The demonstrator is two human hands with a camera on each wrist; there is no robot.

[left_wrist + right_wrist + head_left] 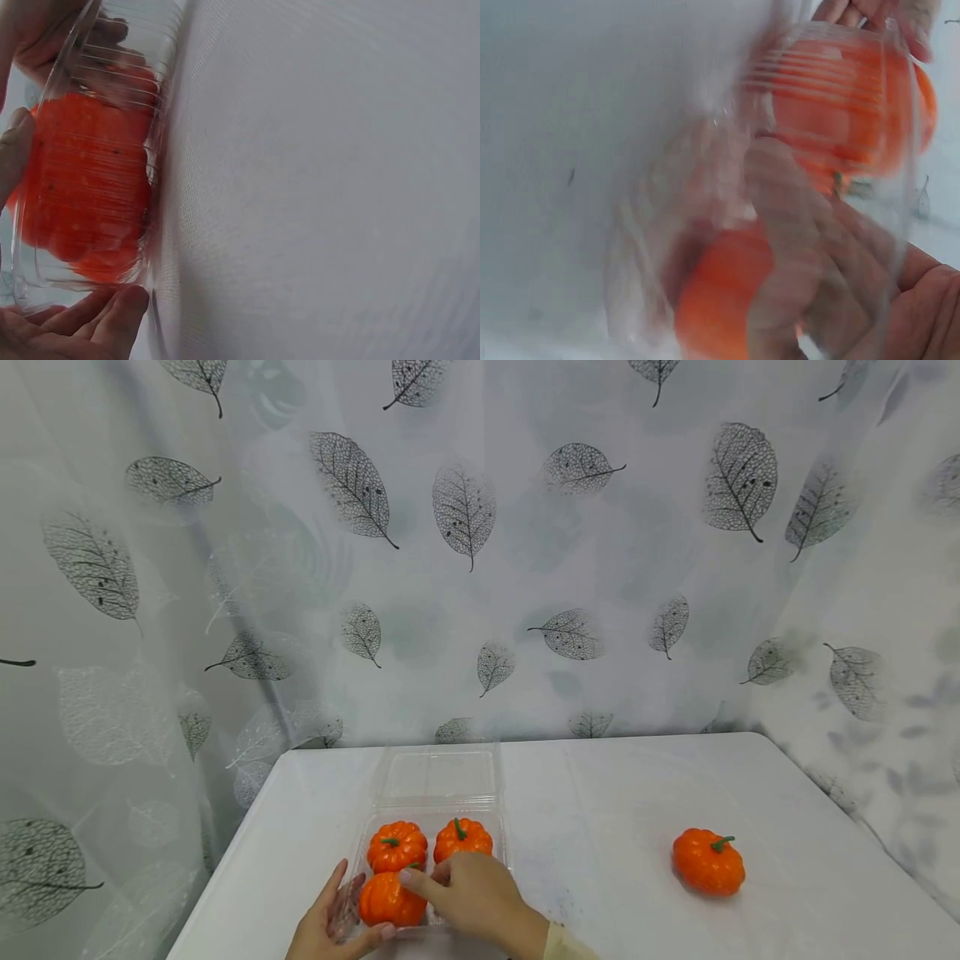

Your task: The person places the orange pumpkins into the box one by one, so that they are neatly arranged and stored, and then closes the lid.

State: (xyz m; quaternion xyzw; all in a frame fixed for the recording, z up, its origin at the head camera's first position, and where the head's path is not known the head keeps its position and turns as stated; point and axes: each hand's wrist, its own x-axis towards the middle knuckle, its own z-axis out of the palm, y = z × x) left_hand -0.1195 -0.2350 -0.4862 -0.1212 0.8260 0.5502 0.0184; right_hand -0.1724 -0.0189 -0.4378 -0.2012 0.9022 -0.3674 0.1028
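Left hand (324, 931) spread against ribbed plastic box (432, 815); right hand (472, 893), hold unclear, by glossy pumpkin (391, 903).

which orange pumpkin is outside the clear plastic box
The round, ribbed orange pumpkin alone toward the right of the white table; the other three visible pumpkins are inside the clear plastic box.

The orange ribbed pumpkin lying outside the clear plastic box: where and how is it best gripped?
I would hold the orange ribbed pumpkin around its wide, rounded body, the right hand coming from above and spanning opposite sides. It lies apart from the clear plastic box, and its thin green stem slants toward the picture's right, likely a poor handle.
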